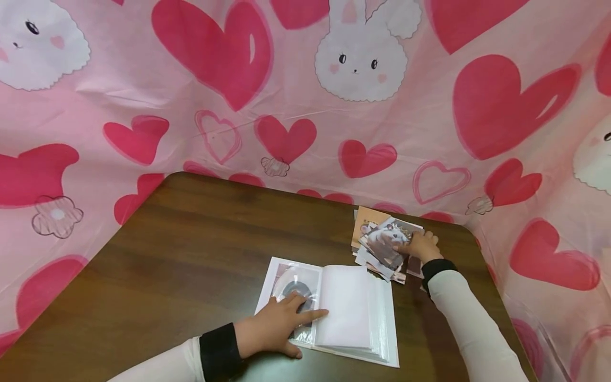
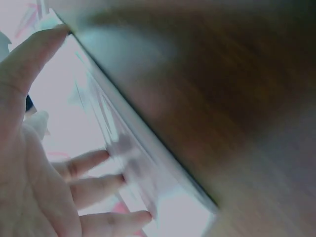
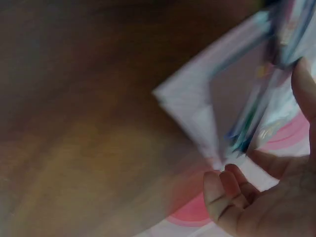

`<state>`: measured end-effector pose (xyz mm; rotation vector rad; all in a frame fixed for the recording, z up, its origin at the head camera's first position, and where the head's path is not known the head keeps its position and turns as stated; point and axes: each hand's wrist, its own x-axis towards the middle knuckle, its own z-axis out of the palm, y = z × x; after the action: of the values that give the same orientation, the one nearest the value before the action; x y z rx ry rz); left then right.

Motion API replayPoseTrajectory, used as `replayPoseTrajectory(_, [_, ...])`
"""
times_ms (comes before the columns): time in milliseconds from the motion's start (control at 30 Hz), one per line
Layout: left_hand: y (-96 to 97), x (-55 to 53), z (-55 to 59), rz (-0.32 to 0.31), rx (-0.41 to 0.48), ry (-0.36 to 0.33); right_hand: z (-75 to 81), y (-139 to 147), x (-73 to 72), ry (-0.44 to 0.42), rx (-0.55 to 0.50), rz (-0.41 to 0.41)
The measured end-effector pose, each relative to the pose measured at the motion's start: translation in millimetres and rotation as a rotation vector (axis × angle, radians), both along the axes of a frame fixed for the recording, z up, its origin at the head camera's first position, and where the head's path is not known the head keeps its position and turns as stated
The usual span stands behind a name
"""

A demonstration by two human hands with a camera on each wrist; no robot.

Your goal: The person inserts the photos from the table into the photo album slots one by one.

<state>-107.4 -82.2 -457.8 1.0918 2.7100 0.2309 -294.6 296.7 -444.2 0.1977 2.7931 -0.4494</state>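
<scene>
The left hand [image 1: 281, 323] is laid with fingers spread over the nine o'clock side of the open photo album [image 1: 343, 313], which is probably best kept flat this way. Between one and two o'clock from it, the pile of photo cards [image 1: 384, 239] is touched at three o'clock by the right hand [image 1: 422, 247] (whether one is pinched cannot be told); each should be lifted singly by its edges, lest neighbours be dragged.
</scene>
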Motion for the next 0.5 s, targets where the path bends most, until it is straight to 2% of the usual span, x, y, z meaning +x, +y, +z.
replayPoseTrajectory(100, [0.0,4.2,-0.8,0.000,-0.025,0.004,-4.2,6,3.9,0.003,0.010,0.036])
replayPoseTrajectory(300, [-17.8,2.8,-5.4,0.008,-0.013,-0.026,-9.0,0,5.3,0.156,0.066,0.047])
replayPoseTrajectory(400, [-27.4,-1.8,-6.6,0.042,0.028,-0.007,-10.6,-3,4.2,0.252,-0.012,0.004])
replayPoseTrajectory(500, [-28.1,-8.2,-2.8,0.117,0.059,0.027,-10.3,0,2.7,0.308,-0.199,-0.054])
